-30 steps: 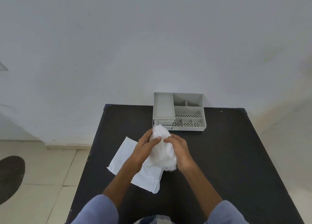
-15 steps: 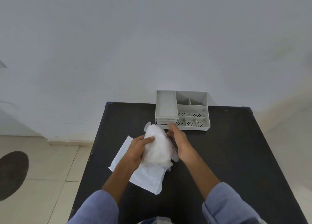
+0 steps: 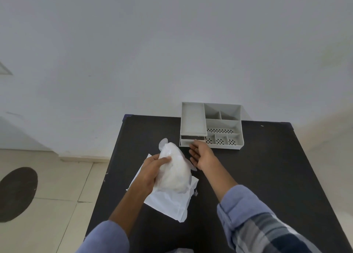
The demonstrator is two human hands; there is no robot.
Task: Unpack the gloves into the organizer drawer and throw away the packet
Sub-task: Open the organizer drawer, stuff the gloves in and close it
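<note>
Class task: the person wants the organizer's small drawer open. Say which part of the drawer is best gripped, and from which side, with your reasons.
Probably the drawer front's top edge, approached from the near side facing the person. It sits low at the organizer's front left, with a dark gap above its front panel where fingertips could hook. The right hand is open with fingertips at that panel; the left hand holds the bundle of gloves.

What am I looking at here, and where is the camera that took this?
No machine here: a person wears a wide-angle camera on the head, looking down at their own two hands. The left hand has a grip on a bundle of white gloves in thin clear wrap. The right hand is open, its fingertips at the front of the small drawer of a grey organizer, which stands at the far edge of a black table. A flat white packet lies on the table beneath the bundle.
</note>
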